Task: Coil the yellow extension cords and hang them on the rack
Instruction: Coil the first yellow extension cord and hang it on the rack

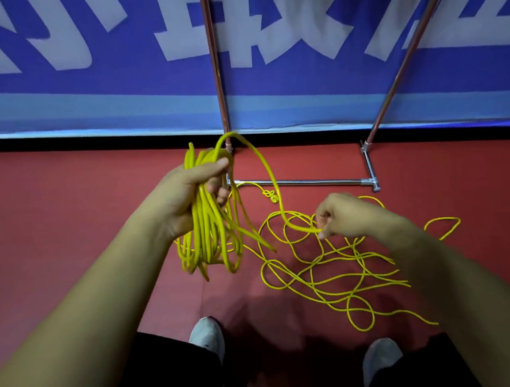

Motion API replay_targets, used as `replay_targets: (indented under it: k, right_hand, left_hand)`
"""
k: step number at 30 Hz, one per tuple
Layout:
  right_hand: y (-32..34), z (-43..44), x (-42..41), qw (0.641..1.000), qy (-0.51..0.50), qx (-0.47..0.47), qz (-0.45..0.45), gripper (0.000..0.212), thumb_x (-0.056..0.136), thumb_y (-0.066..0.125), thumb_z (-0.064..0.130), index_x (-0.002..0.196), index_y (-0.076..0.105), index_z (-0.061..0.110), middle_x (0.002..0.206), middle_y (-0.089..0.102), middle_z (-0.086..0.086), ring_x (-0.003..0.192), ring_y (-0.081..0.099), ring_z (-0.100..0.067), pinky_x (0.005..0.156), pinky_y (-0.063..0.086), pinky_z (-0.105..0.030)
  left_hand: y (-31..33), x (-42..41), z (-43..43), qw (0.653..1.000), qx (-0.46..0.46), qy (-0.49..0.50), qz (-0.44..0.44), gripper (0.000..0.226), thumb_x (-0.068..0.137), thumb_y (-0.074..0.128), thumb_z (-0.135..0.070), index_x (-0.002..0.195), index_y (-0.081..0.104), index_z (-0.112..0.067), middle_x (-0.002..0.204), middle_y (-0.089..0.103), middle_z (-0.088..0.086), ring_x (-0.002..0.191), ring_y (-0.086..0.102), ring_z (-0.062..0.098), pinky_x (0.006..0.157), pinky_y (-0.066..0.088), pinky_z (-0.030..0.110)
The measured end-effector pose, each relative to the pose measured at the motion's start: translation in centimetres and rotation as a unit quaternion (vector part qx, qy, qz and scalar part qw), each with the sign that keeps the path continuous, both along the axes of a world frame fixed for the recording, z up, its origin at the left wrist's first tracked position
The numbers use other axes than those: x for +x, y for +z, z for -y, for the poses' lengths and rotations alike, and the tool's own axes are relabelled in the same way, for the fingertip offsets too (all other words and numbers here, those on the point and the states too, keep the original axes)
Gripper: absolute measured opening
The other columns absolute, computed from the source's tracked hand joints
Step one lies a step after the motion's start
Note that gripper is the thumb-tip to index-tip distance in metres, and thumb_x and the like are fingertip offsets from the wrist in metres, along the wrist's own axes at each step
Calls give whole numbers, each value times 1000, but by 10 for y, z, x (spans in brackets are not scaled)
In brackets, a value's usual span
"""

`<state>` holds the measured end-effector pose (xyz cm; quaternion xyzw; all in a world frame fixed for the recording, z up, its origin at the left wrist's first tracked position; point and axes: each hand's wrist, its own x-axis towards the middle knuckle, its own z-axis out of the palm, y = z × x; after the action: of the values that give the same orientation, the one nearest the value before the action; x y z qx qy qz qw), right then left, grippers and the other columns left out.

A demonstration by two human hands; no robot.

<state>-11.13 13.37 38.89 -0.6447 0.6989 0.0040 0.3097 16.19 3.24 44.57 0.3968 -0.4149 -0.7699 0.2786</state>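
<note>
Left hand [186, 192]: grip closed around coiled yellow cord [211, 239], frame centre.
Right hand [345, 215]: grip pinched cord strand, centre right.
Floor [67, 223]: loose cord [330, 276] lay tangled.

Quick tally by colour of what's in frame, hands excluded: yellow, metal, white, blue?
Yellow: 2, coiled bundle held in the left hand, and loose cord on the floor, one strand pinched by the right hand
Metal: 1, rack frame
White: 2, shoes
Blue: 1, banner
Total: 6

Bare forearms, no sleeves; black shorts [177, 379] (dark fabric, both legs) & white sneakers [208, 337] w/ rounded toes.
</note>
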Motion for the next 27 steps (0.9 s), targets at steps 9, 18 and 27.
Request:
replay_targets:
  k: [9, 18, 27]
  right_hand:
    - [86, -17, 40, 933, 104, 30, 344, 6, 85, 70, 17, 84, 76, 16, 61, 60, 2, 55, 45, -10, 49, 34, -21]
    - [53, -5, 17, 913, -37, -116, 389, 12, 88, 66, 16, 76, 66, 16, 60, 57, 1, 55, 49, -13, 54, 41, -24]
    - [12, -8, -38, 907, -172, -110, 367, 7, 92, 61, 19, 92, 67, 17, 63, 60, -6, 56, 54, -15, 58, 45, -25]
  left_hand:
    - [6, -25, -39, 988, 63, -130, 44, 15, 78, 62, -16, 75, 63, -1, 65, 71, 16, 59, 71, 25, 57, 58, 30]
    - [6, -34, -43, 969, 117, -204, -73, 27, 63, 83, -21, 74, 62, -8, 46, 43, -8, 38, 45, 8, 44, 43, 20]
    - [16, -5, -21, 993, 31, -110, -25, 58, 44, 89, -37, 83, 56, -10, 48, 57, -4, 43, 57, 7, 46, 46, 21]
